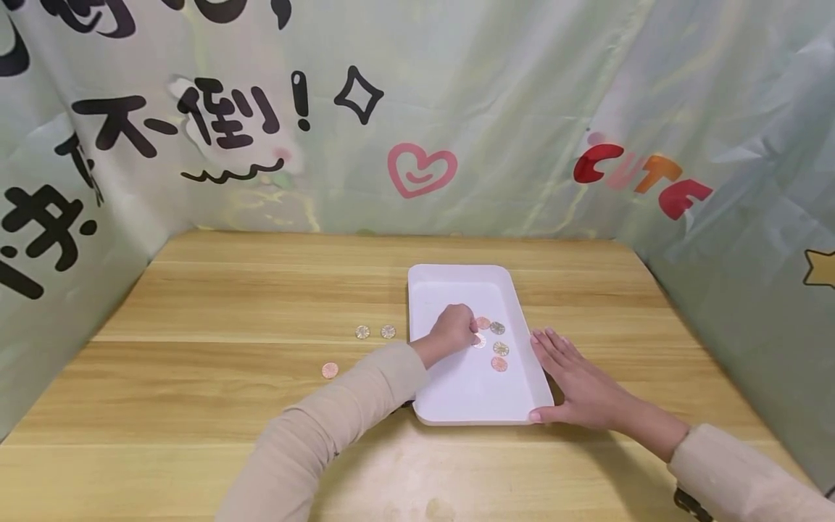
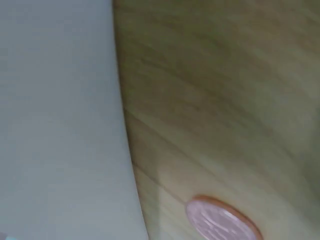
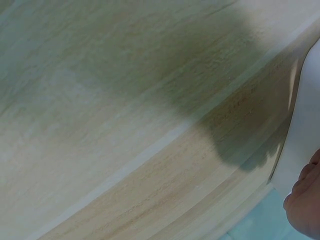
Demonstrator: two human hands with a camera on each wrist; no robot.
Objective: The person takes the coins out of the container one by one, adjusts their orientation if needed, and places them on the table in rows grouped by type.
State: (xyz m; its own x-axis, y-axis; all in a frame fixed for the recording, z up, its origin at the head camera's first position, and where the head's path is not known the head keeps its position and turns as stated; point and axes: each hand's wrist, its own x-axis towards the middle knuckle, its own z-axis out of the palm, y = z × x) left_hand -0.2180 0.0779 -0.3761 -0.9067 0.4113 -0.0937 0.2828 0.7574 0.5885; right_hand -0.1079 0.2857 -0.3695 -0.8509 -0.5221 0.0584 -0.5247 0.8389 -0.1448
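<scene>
A shallow white tray (image 1: 463,402) stands on the wooden table. My left hand (image 1: 451,330) is inside it with fingers curled, pinching a silver coin (image 1: 480,341) at the tray floor. Close by lie two copper-coloured coins, one far (image 1: 483,322) and one nearer (image 1: 499,364), a grey coin (image 1: 498,328) and a gold-toned coin (image 1: 501,349). My right hand (image 1: 583,384) rests along the tray's right side, its fingers extended, the thumb at the near right corner. In the right wrist view, part of a hand (image 3: 306,200) shows beside the tray; I cannot tell which hand.
Left of the tray, two coins, one left (image 1: 362,332) and one right (image 1: 388,332), lie side by side on the table (image 1: 228,304). A copper-coloured coin (image 1: 330,370) lies nearer. A printed cloth (image 1: 509,94) hangs around the back and sides.
</scene>
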